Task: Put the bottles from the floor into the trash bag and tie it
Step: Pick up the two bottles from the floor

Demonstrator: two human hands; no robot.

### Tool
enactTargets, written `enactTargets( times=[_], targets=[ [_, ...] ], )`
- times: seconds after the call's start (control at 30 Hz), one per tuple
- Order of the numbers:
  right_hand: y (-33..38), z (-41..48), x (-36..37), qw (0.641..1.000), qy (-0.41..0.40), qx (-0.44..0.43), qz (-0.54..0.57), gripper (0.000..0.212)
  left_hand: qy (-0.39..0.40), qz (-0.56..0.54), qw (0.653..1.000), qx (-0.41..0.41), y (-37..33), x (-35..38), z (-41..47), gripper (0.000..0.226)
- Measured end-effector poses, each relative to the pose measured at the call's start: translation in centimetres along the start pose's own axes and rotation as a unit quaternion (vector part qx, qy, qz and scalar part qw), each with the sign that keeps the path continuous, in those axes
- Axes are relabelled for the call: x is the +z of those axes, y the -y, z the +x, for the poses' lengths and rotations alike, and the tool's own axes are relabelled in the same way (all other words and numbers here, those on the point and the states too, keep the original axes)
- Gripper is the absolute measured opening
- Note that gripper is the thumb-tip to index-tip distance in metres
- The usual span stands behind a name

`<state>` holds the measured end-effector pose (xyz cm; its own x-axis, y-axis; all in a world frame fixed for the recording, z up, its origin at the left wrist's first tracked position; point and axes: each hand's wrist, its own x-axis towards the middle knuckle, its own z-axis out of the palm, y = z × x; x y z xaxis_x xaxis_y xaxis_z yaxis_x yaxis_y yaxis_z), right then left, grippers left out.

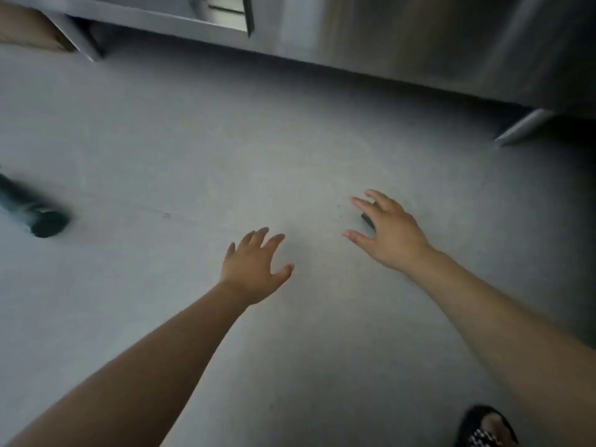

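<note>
Both hands (254, 269) (392, 235) empty, spread over grey floor (193, 140) beside steel cabinets (451, 43).

Head-worn view, angled steeply down onto grey floor (193, 140), close.

The picture is dim and grey. The floor (225, 140) looks brightest in the middle and gets darker near the edges. A dark bottle (30, 209) at the left is smeared with blur. The metal cabinet (451, 43) shines softly, with dark shadow under it.
</note>
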<state>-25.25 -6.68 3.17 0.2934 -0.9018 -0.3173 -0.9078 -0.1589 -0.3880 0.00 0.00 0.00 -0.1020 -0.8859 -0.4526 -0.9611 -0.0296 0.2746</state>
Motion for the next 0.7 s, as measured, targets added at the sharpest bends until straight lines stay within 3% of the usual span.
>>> enactTargets(
  times=[0.17, 0.27, 0.37, 0.53, 0.7],
  targets=[
    [-5.1, 0.4, 5.1, 0.992, -0.04, 0.104, -0.063, 0.07, 0.014, 0.07, 0.997, 0.017, 1.6, 6.2, 3.1, 0.074],
    [-6.1, -0.3, 6.7, 0.987, -0.043, 0.123, -0.09, 0.075, 0.017, 0.099, 0.994, 0.035, 2.1, 8.1, 2.2, 0.08],
    [-5.5, -1.3, 7.1, 0.99, -0.054, 0.098, -0.082, 0.077, 0.022, 0.107, 0.993, 0.042, 2.3, 8.9, 1.1, 0.082],
    [-2.5, -4.1, 9.3, 0.999, 0.006, 0.005, -0.031, 0.08, 0.019, 0.098, 0.994, 0.05, 3.0, 9.2, -0.6, 0.078],
    [1.5, -5.5, 12.0, 0.999, 0.031, -0.035, 0.021, 0.081, 0.081, 0.129, 0.983, 0.104, 7.4, 8.4, -4.8, 0.074]
  ],
)
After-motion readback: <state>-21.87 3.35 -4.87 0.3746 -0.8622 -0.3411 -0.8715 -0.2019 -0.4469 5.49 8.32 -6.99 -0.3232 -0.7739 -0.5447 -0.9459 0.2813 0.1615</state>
